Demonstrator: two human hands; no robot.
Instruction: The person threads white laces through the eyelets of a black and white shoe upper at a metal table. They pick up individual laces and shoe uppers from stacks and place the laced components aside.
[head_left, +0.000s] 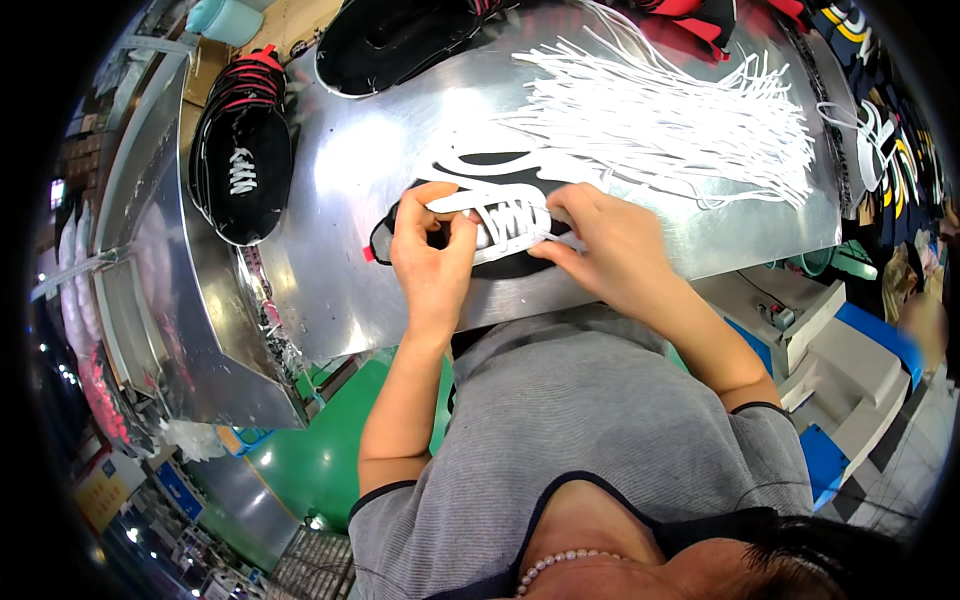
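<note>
A black-and-white shoe upper (pixel 505 262) lies sideways on the metal table in front of me, a red tab at its left end. White shoelace (pixel 512 222) zigzags across its opening. My left hand (pixel 432 255) is closed on the upper near its collar, the thumb beside the leftmost lacing. At the right end of the lacing, my right hand (pixel 610 240) has thumb and index finger closed around a strand of the lace; the exact pinch point is partly hidden by the fingers.
A big bundle of white shoelaces (pixel 680 125) spreads over the metal table (pixel 345 290) at the far right. Black-and-red shoes (pixel 243 160) stand at the left, with another dark shoe (pixel 385 45) at the back. A grey-and-blue bin (pixel 840 370) sits below the table's right side.
</note>
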